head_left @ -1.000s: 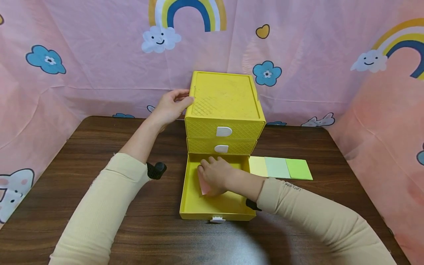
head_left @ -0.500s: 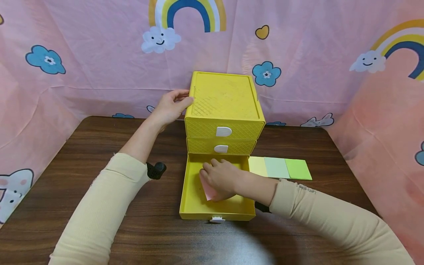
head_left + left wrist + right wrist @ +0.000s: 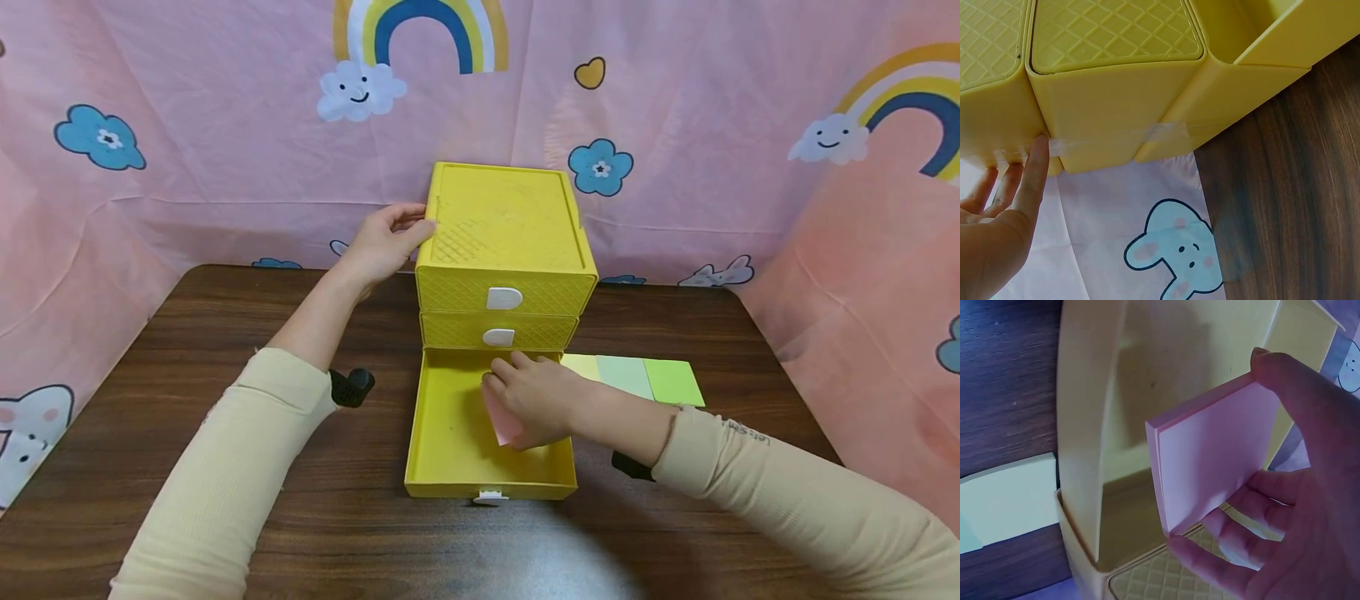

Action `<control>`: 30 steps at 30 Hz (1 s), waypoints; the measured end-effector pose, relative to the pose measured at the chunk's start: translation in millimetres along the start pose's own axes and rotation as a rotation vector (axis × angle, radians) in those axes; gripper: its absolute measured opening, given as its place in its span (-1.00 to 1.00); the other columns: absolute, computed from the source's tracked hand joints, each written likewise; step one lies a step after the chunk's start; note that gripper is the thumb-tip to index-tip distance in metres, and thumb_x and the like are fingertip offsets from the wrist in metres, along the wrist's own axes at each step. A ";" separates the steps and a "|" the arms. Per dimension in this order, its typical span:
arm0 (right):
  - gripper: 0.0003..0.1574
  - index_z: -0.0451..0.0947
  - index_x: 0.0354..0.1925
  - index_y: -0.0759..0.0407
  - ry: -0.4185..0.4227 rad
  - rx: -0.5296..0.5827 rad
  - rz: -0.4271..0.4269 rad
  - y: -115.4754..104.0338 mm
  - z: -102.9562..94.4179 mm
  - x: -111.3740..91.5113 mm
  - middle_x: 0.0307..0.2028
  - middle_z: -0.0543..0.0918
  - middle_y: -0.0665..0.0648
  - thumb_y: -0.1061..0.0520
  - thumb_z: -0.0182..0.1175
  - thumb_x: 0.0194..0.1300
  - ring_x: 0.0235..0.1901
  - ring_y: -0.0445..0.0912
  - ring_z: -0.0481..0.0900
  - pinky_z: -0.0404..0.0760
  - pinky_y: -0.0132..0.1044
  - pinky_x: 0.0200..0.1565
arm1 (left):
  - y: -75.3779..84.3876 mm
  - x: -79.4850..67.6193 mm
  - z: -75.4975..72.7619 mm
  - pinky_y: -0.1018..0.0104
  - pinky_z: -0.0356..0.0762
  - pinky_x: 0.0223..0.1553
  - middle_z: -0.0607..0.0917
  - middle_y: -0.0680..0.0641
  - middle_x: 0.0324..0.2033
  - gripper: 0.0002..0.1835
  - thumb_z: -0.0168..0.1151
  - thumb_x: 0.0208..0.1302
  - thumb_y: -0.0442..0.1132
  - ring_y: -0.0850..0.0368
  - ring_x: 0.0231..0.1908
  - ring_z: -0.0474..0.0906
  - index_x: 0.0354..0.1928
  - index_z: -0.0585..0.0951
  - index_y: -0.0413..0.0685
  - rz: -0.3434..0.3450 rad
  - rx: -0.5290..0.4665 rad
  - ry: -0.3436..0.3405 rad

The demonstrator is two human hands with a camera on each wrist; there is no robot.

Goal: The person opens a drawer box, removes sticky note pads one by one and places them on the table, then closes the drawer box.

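Observation:
A yellow three-tier drawer unit [image 3: 510,217] stands at the back of the table, its bottom drawer [image 3: 450,450] pulled out. My left hand [image 3: 382,242] rests against the unit's upper left side, thumb at the top edge; the left wrist view shows the straight fingers [image 3: 1035,169] touching the side wall. Over the open drawer, my right hand [image 3: 540,396] grips a pink sticky note pad [image 3: 1216,444] by its edges, thumb on one side and fingers on the opposite one. The pad is tilted, near the drawer's right wall.
To the right of the drawer lie pale yellow [image 3: 581,365], mint [image 3: 625,375] and bright green sticky notes [image 3: 673,382] in a row on the brown wooden table [image 3: 337,517]. The two upper drawers, with white handles [image 3: 505,298], are closed. A pink printed cloth [image 3: 262,100] hangs behind.
My right hand has moved right within the drawer, carrying the pink sticky note pad from the middle toward the right wall. My left hand stays in place on the unit.

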State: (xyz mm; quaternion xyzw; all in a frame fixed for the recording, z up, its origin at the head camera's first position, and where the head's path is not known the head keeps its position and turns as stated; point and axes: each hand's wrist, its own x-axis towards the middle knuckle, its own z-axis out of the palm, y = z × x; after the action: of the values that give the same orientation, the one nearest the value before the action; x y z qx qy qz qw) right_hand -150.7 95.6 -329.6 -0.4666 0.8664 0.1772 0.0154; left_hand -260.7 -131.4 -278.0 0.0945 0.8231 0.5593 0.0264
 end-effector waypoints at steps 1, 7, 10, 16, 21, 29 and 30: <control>-0.06 0.29 0.06 0.21 0.009 0.011 0.001 1.5 0.1 -2.4 -0.11 0.37 0.11 -0.36 0.15 -0.14 -0.18 0.00 0.35 0.52 -0.20 -0.27 | -0.1 -0.1 -0.1 0.24 0.31 0.08 0.35 -0.05 0.12 -0.41 0.04 0.19 0.02 0.11 0.13 0.23 0.23 0.25 -0.04 0.000 -0.003 0.000; -0.01 0.28 0.10 0.24 0.034 0.057 0.008 9.7 -2.2 -16.7 -0.07 0.37 0.14 -0.35 0.19 -0.17 -0.11 0.04 0.34 0.52 -0.14 -0.18 | -0.1 -0.6 -0.8 0.24 0.32 0.08 0.35 -0.04 0.12 -0.41 0.03 0.19 0.02 0.12 0.13 0.23 0.23 0.25 -0.02 -0.012 -0.006 -0.001; 0.02 0.28 0.11 0.25 0.044 0.081 0.018 14.9 -3.2 -23.7 -0.05 0.37 0.14 -0.35 0.21 -0.18 -0.10 0.04 0.34 0.51 -0.14 -0.17 | -0.1 -0.6 -0.8 0.24 0.32 0.08 0.35 -0.04 0.12 -0.42 0.04 0.19 0.02 0.12 0.13 0.24 0.23 0.25 -0.02 -0.014 -0.005 0.002; 0.00 0.30 0.09 0.26 0.090 0.106 0.023 27.3 -0.4 -38.1 -0.07 0.39 0.15 -0.33 0.23 -0.20 -0.17 0.03 0.37 0.52 -0.19 -0.21 | 0.8 -0.5 -0.1 0.23 0.33 0.08 0.35 -0.05 0.12 -0.42 0.04 0.19 0.01 0.11 0.13 0.25 0.22 0.25 -0.04 -0.010 -0.017 0.001; -0.02 0.33 0.04 0.24 0.128 0.131 0.031 37.7 3.9 -47.7 -0.14 0.41 0.12 -0.34 0.26 -0.23 -0.23 0.00 0.36 0.52 -0.25 -0.30 | -0.3 -0.6 -0.5 0.24 0.33 0.07 0.36 -0.04 0.11 -0.42 0.04 0.19 0.01 0.12 0.12 0.25 0.22 0.26 -0.02 -0.010 -0.011 0.003; 0.04 0.30 0.08 0.26 0.098 0.158 0.070 52.9 12.1 -62.9 -0.11 0.41 0.13 -0.30 0.32 -0.29 -0.21 0.02 0.37 0.51 -0.21 -0.24 | -0.2 0.2 0.0 0.20 0.33 0.07 0.35 -0.05 0.11 -0.42 0.04 0.19 0.02 0.11 0.13 0.25 0.22 0.26 -0.02 -0.014 -0.012 -0.002; 0.05 0.30 0.08 0.26 0.098 0.159 0.074 54.4 13.8 -65.3 -0.11 0.41 0.13 -0.30 0.32 -0.29 -0.20 0.02 0.37 0.50 -0.21 -0.24 | -0.1 0.3 0.1 0.20 0.33 0.07 0.35 -0.05 0.12 -0.42 0.03 0.19 0.02 0.11 0.13 0.25 0.22 0.25 -0.02 -0.014 -0.012 -0.004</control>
State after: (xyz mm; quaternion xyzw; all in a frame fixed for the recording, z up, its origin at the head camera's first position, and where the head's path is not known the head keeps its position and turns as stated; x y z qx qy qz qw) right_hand -160.1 179.7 -314.1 -0.4399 0.8940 0.0851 0.0036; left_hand -261.0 -131.3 -278.1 0.0895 0.8203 0.5639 0.0323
